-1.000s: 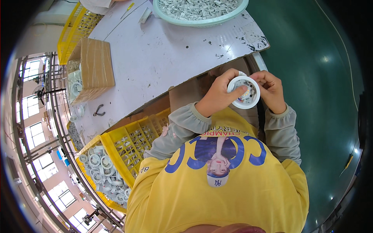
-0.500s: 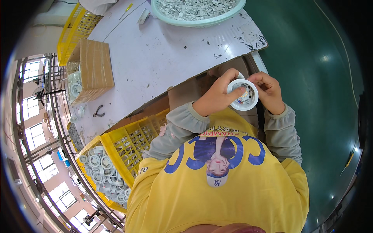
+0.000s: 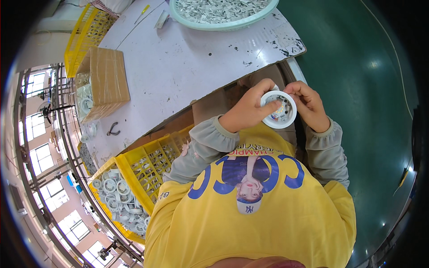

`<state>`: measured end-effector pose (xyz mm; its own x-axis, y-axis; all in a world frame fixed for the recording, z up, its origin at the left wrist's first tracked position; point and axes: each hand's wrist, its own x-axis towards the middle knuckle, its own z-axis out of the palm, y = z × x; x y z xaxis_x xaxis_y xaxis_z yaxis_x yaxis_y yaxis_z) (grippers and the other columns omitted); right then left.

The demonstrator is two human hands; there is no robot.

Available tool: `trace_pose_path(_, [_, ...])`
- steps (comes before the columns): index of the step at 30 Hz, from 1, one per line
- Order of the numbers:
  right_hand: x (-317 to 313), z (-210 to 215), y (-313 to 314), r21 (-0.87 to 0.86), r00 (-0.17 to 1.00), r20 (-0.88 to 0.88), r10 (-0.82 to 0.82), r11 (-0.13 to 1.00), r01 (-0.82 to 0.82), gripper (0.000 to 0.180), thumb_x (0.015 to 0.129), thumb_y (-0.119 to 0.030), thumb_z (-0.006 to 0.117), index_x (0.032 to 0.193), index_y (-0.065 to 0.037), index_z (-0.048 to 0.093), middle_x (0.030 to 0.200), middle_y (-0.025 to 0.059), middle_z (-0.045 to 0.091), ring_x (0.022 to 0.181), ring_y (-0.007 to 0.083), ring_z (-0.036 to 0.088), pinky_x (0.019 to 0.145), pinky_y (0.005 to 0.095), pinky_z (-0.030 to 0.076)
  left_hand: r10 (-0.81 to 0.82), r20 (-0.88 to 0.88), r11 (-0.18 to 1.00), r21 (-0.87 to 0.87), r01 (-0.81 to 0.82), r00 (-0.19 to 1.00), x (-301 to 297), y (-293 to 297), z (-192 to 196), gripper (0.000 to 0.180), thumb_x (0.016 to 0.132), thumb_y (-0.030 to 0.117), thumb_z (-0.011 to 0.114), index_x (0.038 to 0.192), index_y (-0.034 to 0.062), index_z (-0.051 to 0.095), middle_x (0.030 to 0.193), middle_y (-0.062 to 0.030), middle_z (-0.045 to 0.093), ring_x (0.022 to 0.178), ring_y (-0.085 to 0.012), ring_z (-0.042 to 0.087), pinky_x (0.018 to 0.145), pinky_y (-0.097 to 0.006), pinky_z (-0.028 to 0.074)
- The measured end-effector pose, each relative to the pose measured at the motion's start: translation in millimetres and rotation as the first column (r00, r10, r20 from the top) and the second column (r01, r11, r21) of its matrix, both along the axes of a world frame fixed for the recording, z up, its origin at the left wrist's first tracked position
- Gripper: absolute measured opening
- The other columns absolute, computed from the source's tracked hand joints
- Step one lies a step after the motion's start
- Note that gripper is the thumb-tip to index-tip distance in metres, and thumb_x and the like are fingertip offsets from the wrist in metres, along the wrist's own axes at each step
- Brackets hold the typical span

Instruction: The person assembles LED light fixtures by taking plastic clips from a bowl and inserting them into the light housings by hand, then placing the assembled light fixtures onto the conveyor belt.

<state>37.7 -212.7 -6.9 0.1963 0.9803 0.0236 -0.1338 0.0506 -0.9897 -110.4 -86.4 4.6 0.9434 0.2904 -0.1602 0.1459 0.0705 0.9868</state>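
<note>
Nearest to the body, a yellow printed shirt [image 3: 250, 232] fills the lower area, and light grey elastic-cuffed sleeves [image 3: 205, 138] cover both forearms. Ahead of the shirt, just off the table edge, the round white ring-shaped housing [image 3: 284, 115] is held with its open face up, showing a circuit board with small yellow and dark components. The left hand [image 3: 248, 108] grasps the housing from its left side, thumb laid across the opening over the board. The right hand [image 3: 311, 106] is bent, thumb and forefinger together at the upper right rim; from where I stand I cannot tell whether they pinch the rim or a small part. To the person's left stands a yellow latticed plastic crate [image 3: 135, 186] containing many white plastic rings [image 3: 117, 192]. Beyond the hands extends a white worktable [image 3: 178, 71] with dark scuffs. On it, at the left, lie small dark-handled pliers [image 3: 113, 129]; just past them rests an open brown cardboard box [image 3: 109, 78] with pale parts inside. At the far side sits a mint-green round basin [image 3: 219, 27] heaped with small whitish pieces [image 3: 219, 10].
</note>
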Motion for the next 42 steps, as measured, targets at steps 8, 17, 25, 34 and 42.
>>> trace_pose_path(8, [-0.2, 3.8, 0.4, -0.113, 0.986, -0.154, -0.067, 0.992, 0.05, 0.017, 0.088, -0.013, 0.049, 0.101, -0.001, 0.049, 0.085, 0.0019, 0.055, 0.077, 0.0036, 0.051, 0.063, 0.0171, 0.041, 0.017, 0.036, 0.999, -0.03, -0.016, 0.999, 0.4, -0.7, -1.0, 0.02, 0.08, 0.012, 0.058, 0.092, 0.0015, 0.045, 0.083, -0.0033, 0.047, 0.079, -0.007, 0.046, 0.067, -0.023, 0.04])
trace_pose_path(17, [3.1, 7.2, 6.0, -0.164, 0.958, 0.281, 0.051, 0.987, -0.004, 0.016, 0.077, -0.013, 0.057, 0.084, 0.0, 0.053, 0.062, 0.0006, 0.053, 0.054, 0.0031, 0.044, 0.047, 0.0194, 0.034, 0.055, 0.027, 0.997, 0.054, -0.057, 0.998, 2.2, -7.3, -10.7, 0.017, 0.082, 0.012, 0.057, 0.092, 0.0026, 0.047, 0.083, -0.002, 0.049, 0.078, -0.0057, 0.047, 0.067, -0.021, 0.04])
trace_pose_path(25, [-6.0, 10.4, 5.6, -0.104, 0.948, 0.318, -0.019, 0.993, 0.054, 0.014, 0.075, -0.012, 0.056, 0.077, 0.001, 0.052, 0.058, 0.0017, 0.047, 0.052, 0.0047, 0.038, 0.045, 0.0215, 0.031, 0.005, 0.047, 0.995, 0.103, -0.01, 0.999, 2.1, -0.2, -9.9, 0.016, 0.081, 0.008, 0.057, 0.093, 0.0023, 0.048, 0.086, -0.0022, 0.049, 0.08, -0.0062, 0.046, 0.069, -0.022, 0.039])
trace_pose_path(34, [-5.2, 10.8, 1.4, -0.107, 0.982, 0.185, 0.027, 0.994, -0.007, 0.011, 0.075, -0.011, 0.055, 0.075, 0.0, 0.051, 0.059, -0.0012, 0.043, 0.056, 0.0031, 0.036, 0.047, 0.0211, 0.03, -0.075, 0.038, 0.997, 0.025, 0.074, 0.996, -1.7, -0.9, -10.3, 0.02, 0.086, 0.02, 0.053, 0.094, 0.0025, 0.047, 0.086, -0.0029, 0.047, 0.081, -0.0063, 0.044, 0.07, -0.022, 0.038])
trace_pose_path(42, [-4.7, 6.9, 2.9, -0.123, 0.979, 0.196, 0.05, 0.992, -0.026, 0.011, 0.075, -0.01, 0.054, 0.075, 0.0, 0.051, 0.058, 0.0007, 0.044, 0.056, 0.0045, 0.037, 0.048, 0.0225, 0.031, -0.029, 0.077, 0.987, 0.16, 0.017, 0.997, -1.3, -4.4, -12.1, 0.031, 0.093, 0.032, 0.039, 0.091, 0.0018, 0.047, 0.073, -0.0021, 0.049, 0.068, -0.0059, 0.043, 0.06, -0.022, 0.037])
